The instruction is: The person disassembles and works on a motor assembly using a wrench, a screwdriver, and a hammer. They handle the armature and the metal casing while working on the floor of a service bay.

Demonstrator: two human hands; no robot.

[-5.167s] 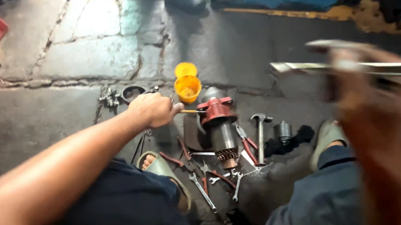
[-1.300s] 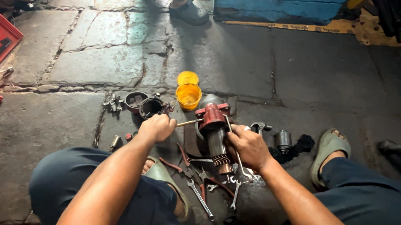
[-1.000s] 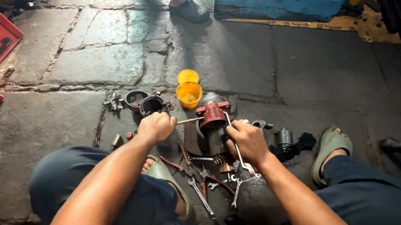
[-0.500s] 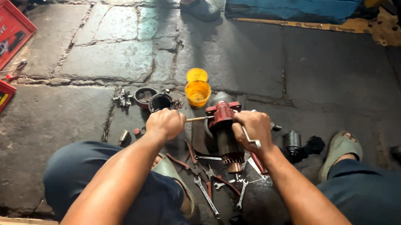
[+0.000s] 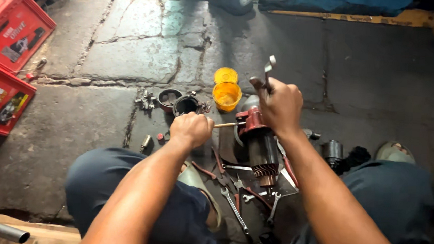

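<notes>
Yellow tub [image 5: 226, 95], red crates [image 5: 11, 26]

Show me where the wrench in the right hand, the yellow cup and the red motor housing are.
wrench [image 5: 268, 69], head view, on its upper shaft.
yellow cup [image 5: 226, 96], head view, on its inside.
red motor housing [image 5: 251, 123], head view, on its red casing.

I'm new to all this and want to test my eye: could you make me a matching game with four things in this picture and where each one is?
Things:
1. spanner
2. yellow tub
3. red crates
4. thin rod

Places:
A. far left on the stone floor
B. raised in the right hand
C. gripped in the left hand, pointing at the red motor part
D. on the floor just beyond the motor part

Pairs: 1-B, 2-D, 3-A, 4-C
</notes>
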